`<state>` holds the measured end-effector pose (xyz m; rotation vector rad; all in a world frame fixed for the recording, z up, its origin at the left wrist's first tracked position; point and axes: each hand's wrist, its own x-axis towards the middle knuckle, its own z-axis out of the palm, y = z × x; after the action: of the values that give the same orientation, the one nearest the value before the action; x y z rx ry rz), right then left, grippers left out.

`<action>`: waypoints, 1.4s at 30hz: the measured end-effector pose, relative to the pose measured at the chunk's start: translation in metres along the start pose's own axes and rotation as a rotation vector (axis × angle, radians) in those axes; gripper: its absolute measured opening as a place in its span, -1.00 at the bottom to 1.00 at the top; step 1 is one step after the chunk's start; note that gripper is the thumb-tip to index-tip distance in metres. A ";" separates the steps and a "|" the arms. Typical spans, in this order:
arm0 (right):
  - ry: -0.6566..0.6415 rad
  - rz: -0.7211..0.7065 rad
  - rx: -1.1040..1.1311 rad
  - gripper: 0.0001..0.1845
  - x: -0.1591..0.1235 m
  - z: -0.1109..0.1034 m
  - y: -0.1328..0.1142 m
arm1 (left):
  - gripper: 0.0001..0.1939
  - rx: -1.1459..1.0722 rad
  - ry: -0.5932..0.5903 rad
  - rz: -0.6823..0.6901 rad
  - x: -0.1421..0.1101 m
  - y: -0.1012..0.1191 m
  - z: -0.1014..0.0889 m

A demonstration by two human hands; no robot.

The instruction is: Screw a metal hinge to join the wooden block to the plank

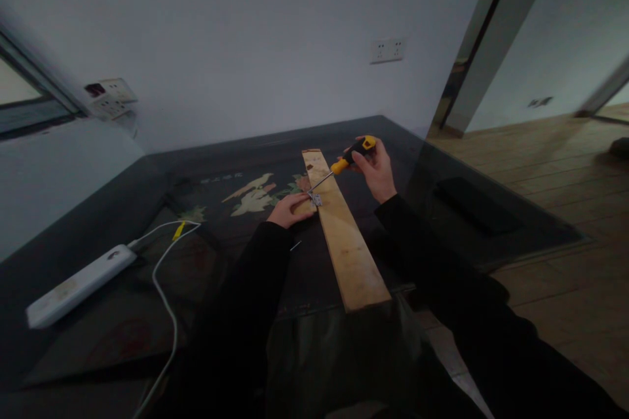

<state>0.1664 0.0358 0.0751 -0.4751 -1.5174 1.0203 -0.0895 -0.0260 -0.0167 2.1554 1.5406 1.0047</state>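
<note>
My right hand [376, 170] is wrapped round the black and yellow handle of a screwdriver [348, 156]. Its shaft slants down to the left, and the tip meets a small silver metal hinge [316, 199]. That hinge lies at the left edge of a long pale wooden board [346, 236]. Pressed up beside the board, my left hand [287, 209] grips a small wooden piece [305, 208] at the hinge, partly hidden by the fingers. A thin metal screw or nail [295, 245] lies on the dark table near my left sleeve.
The dark table [236, 157] carries a painted bird and flower pattern. At left lies a white power strip [81, 285] with a white cable [162, 288] and yellow tag. A dark flat object [474, 206] rests at right. A wall with sockets [388, 50] stands behind.
</note>
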 end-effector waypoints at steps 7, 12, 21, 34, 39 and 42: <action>-0.012 0.013 0.034 -0.44 0.001 0.003 -0.002 | -0.44 0.007 -0.011 0.002 0.000 0.000 -0.001; -0.083 0.005 0.043 -0.50 0.007 0.006 -0.010 | -0.44 0.017 -0.012 0.001 0.000 0.000 0.000; -0.343 -0.051 -0.109 -0.58 0.035 0.015 -0.034 | -0.47 -0.010 -0.013 0.013 0.000 0.005 -0.001; -0.626 -0.307 -0.446 -0.54 0.060 0.051 -0.062 | -0.48 -0.032 0.011 -0.012 -0.001 -0.001 0.002; -0.718 -0.399 -0.622 -0.57 0.065 0.072 -0.071 | -0.47 -0.063 0.014 -0.006 -0.001 -0.004 0.003; -0.729 -0.438 -0.717 -0.58 0.067 0.083 -0.074 | -0.48 -0.073 0.017 0.013 -0.001 -0.006 0.004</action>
<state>0.0914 0.0212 0.1804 -0.2286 -2.5208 0.2627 -0.0908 -0.0238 -0.0231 2.1157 1.4751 1.0689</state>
